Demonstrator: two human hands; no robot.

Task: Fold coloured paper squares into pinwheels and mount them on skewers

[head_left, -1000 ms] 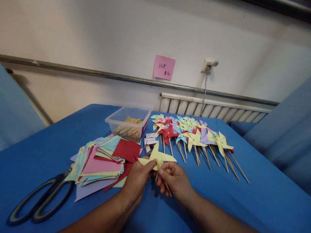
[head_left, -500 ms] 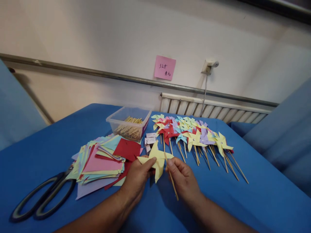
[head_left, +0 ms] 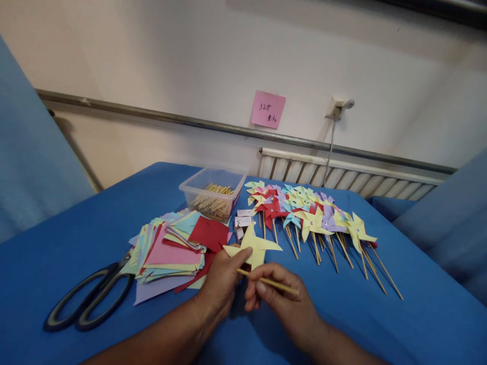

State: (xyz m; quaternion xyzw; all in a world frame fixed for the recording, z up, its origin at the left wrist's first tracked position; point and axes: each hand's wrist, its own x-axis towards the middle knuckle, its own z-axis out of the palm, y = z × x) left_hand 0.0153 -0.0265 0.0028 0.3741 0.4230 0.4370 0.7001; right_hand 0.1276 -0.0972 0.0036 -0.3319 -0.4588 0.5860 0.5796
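My left hand (head_left: 222, 281) pinches a yellow paper pinwheel (head_left: 254, 246) by its lower edge, just above the blue tablecloth (head_left: 380, 314). My right hand (head_left: 283, 299) grips a thin wooden stick (head_left: 268, 281) that lies almost level, its left end touching my left fingers under the pinwheel. Whether the stick is fixed to the pinwheel is hidden by my fingers. A row of finished pinwheels on sticks (head_left: 312, 215) lies just beyond my right hand.
A stack of coloured paper squares (head_left: 171, 248) lies left of my hands, with large black scissors (head_left: 89, 296) further left. A clear plastic box of wooden sticks (head_left: 215, 195) stands behind. Small white boxes (head_left: 243, 220) sit beside it. A radiator (head_left: 342, 175) runs along the wall.
My right hand turned the stick from steeply upright to nearly level and drew back toward me. The pinwheel stays in my left hand. The camera view shifted slightly left.
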